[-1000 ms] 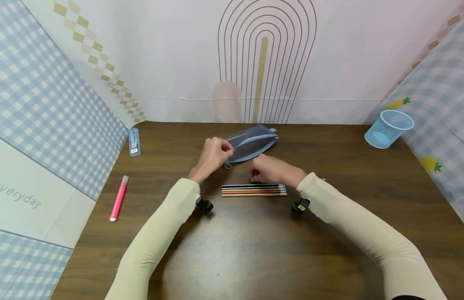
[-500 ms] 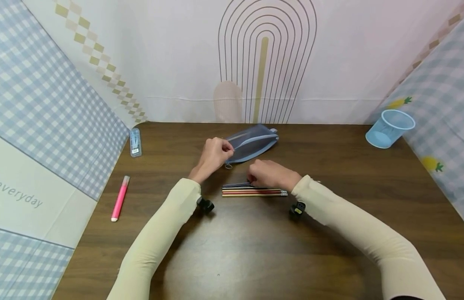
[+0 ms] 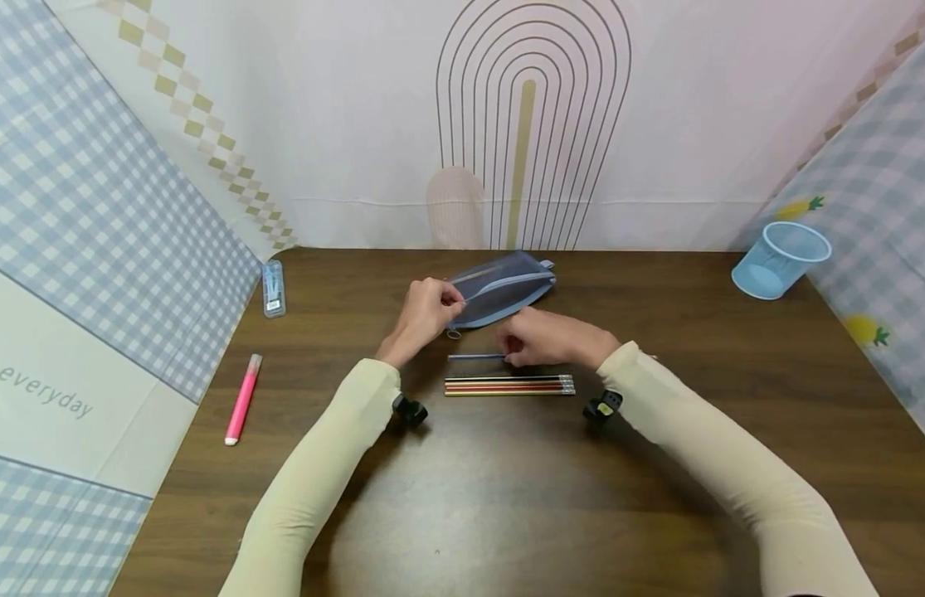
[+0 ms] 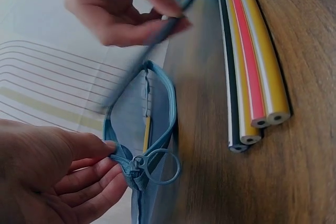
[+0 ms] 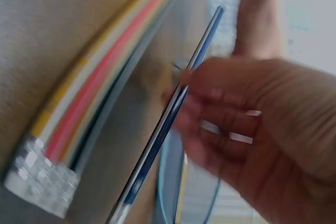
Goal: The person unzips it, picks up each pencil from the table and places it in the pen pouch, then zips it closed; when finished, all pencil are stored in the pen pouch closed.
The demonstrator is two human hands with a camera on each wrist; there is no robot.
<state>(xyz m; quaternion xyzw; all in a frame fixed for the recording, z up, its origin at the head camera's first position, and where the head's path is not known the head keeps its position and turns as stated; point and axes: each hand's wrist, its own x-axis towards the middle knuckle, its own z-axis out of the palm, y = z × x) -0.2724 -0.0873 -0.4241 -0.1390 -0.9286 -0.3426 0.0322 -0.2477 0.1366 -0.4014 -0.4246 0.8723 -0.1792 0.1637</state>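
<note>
My left hand (image 3: pixel 423 313) pinches the near-left rim of a blue, see-through zippered pencil case (image 3: pixel 518 292). In the left wrist view the case's mouth gapes, and a yellowish pencil (image 4: pixel 146 136) shows inside. A zip pull ring (image 4: pixel 179 169) hangs at its end. My right hand (image 3: pixel 550 338) pinches a dark blue pencil (image 5: pixel 153 148) between thumb and fingers, above the table in front of the case. Nearer to me, several striped pencils (image 3: pixel 507 386) lie side by side in a row: black, yellow and red, with silver ends to the right.
A pink marker (image 3: pixel 243 400) lies at the left of the wooden table (image 3: pixel 462 481). Behind it, near the back left corner, is a small clear-blue packet (image 3: pixel 273 288). A light blue mesh cup (image 3: pixel 780 260) stands at the back right, by the checked cloth.
My right hand reached down to the row, took the dark blue pencil off its far side and lifted it toward the case. My left hand keeps its grip on the rim.
</note>
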